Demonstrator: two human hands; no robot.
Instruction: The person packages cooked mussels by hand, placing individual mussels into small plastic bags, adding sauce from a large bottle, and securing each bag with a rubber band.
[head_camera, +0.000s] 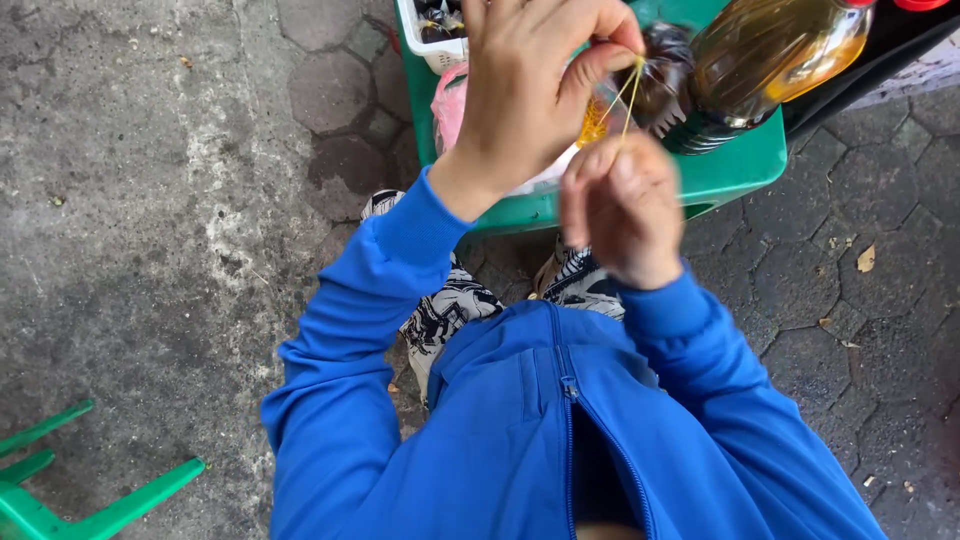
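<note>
My left hand is raised in front of me, its fingers pinched on the twisted neck of a small clear plastic bag with dark contents. A thin yellow rubber band stretches from that pinch down to my right hand, which is closed on the band's lower end just below. Both arms wear blue jacket sleeves. What lies under my left hand is mostly hidden.
A green plastic stool or table stands ahead, bearing a large bottle of amber liquid, a pink plastic bag and a white tray. Green chair legs lie at lower left on paved ground.
</note>
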